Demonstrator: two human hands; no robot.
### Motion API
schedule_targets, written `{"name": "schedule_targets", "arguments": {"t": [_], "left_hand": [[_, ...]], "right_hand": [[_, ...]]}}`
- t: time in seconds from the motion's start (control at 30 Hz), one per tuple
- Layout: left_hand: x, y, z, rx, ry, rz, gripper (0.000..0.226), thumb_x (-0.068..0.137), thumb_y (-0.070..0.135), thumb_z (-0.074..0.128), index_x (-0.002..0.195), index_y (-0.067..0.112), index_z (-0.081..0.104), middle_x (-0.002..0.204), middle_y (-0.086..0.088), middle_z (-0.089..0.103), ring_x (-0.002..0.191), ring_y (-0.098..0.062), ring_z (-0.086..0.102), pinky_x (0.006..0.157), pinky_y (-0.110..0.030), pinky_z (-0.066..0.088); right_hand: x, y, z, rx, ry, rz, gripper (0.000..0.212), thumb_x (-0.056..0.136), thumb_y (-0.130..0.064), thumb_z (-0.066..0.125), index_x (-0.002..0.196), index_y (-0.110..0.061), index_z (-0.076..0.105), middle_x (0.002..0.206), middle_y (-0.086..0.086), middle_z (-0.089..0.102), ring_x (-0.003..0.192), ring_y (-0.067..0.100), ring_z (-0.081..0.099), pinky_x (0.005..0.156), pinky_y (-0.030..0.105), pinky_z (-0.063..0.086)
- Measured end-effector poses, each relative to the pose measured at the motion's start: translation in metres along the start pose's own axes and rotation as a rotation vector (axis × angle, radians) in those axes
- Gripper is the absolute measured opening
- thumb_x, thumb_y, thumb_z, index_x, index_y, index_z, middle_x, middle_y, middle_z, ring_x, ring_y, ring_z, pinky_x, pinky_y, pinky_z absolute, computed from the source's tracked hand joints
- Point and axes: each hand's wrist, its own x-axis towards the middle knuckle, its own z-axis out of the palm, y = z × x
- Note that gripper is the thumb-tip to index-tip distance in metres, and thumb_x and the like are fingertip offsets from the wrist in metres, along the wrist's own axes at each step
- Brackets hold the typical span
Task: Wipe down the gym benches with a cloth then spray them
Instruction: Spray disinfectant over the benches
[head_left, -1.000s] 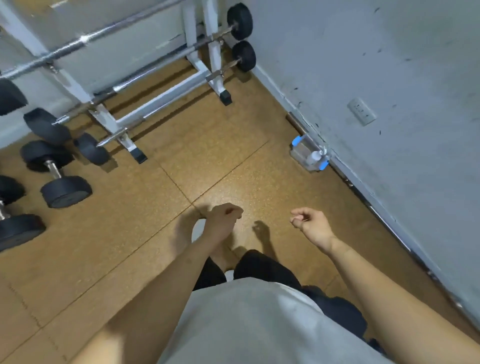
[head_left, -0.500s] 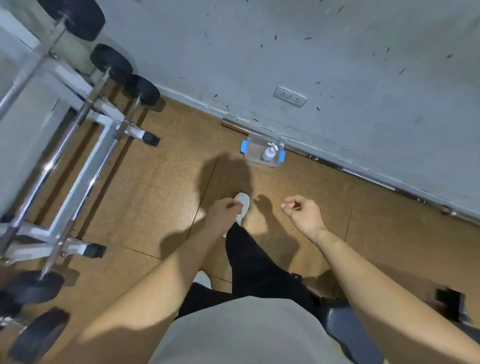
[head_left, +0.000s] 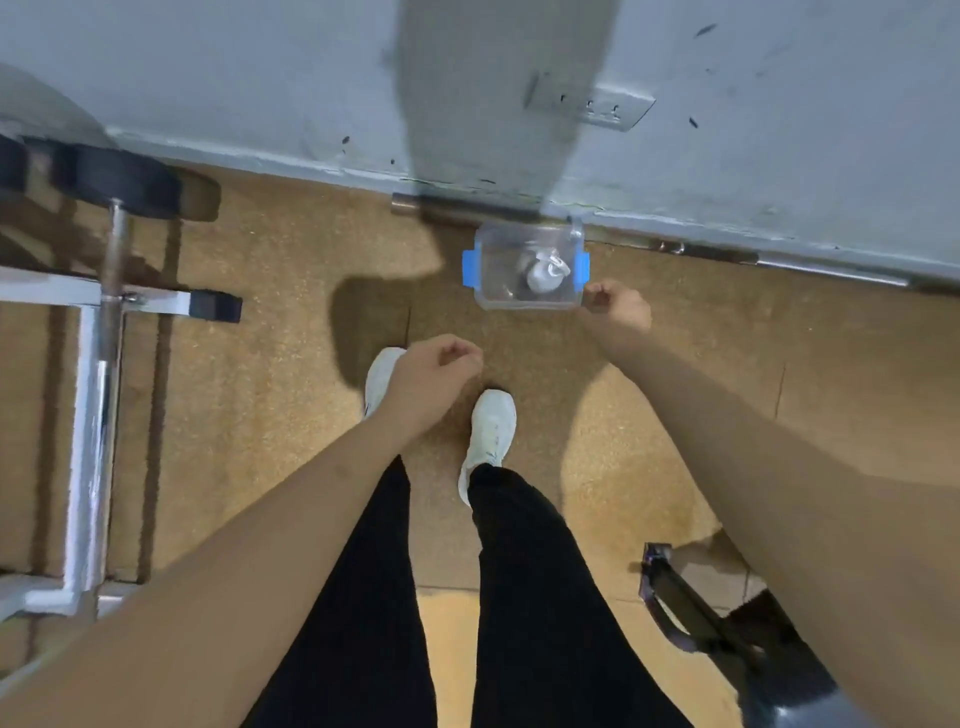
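Observation:
A clear plastic box (head_left: 498, 249) with blue side clips stands on the cork floor against the grey wall. Inside it a white spray bottle (head_left: 543, 273) stands upright. My right hand (head_left: 618, 304) is stretched forward, fingers loosely curled and holding nothing, just at the box's near right corner. My left hand (head_left: 431, 379) hangs lower with loosely curled fingers, above my white shoes, and holds nothing. No cloth shows in the head view.
A white barbell rack (head_left: 88, 415) with bars and black weight plates (head_left: 104, 176) fills the left side. A metal pipe (head_left: 779, 260) runs along the wall's foot. A wall socket (head_left: 597, 106) sits above the box. A dark bench frame (head_left: 727, 634) is at lower right.
I have stepped up to the wall, so the box is now right in front of my feet. My right hand has reached forward to the box's corner; the left hand stayed low.

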Motion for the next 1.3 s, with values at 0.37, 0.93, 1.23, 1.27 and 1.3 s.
{"name": "schedule_targets", "arguments": {"t": [0.37,0.93,1.23,1.27,1.3], "left_hand": [[0.187,-0.055,0.028,0.136,-0.163,0.001,0.012,0.09,0.026,0.073,0.101,0.024,0.076,0.098,0.006,0.074,0.088,-0.007,0.066,0.075,-0.018,0.047],[0.186,-0.001,0.021,0.664,-0.074,0.245,0.102,0.077,0.043,0.084,0.159,0.024,0.028,0.164,-0.004,0.029,0.149,-0.028,0.028,0.119,-0.048,0.031],[0.077,0.034,0.013,0.837,-0.324,0.281,0.071,0.067,0.046,0.09,0.126,0.031,0.055,0.102,0.017,0.064,0.094,-0.008,0.066,0.074,-0.025,0.051],[0.059,0.04,0.012,0.834,-0.351,0.282,0.07,0.067,0.047,0.09,0.125,0.032,0.055,0.099,0.02,0.063,0.092,-0.006,0.066,0.072,-0.023,0.05],[0.041,0.045,0.011,0.821,-0.375,0.294,0.07,0.066,0.049,0.091,0.124,0.033,0.055,0.098,0.022,0.062,0.091,-0.003,0.065,0.072,-0.02,0.049]], "right_hand": [[0.213,0.055,0.127,-0.194,-0.041,0.009,0.063,0.094,-0.031,0.067,0.149,-0.016,0.041,0.142,0.012,0.049,0.119,0.027,0.056,0.096,0.033,0.045],[0.102,0.063,0.033,0.723,0.104,0.02,0.038,0.099,-0.025,0.064,0.099,0.012,0.068,0.09,0.024,0.07,0.079,0.02,0.069,0.075,0.039,0.062],[-0.031,0.047,-0.018,1.061,0.144,0.188,0.034,0.102,-0.027,0.06,0.071,-0.013,0.065,0.061,0.001,0.06,0.054,0.014,0.052,0.054,0.027,0.044],[-0.049,0.045,-0.023,1.093,0.192,0.205,0.034,0.101,-0.028,0.061,0.07,-0.014,0.065,0.06,-0.001,0.057,0.054,0.013,0.05,0.054,0.026,0.042],[-0.068,0.042,-0.028,1.126,0.24,0.217,0.032,0.099,-0.03,0.063,0.071,-0.014,0.065,0.06,-0.002,0.055,0.055,0.012,0.05,0.055,0.026,0.042]]}}
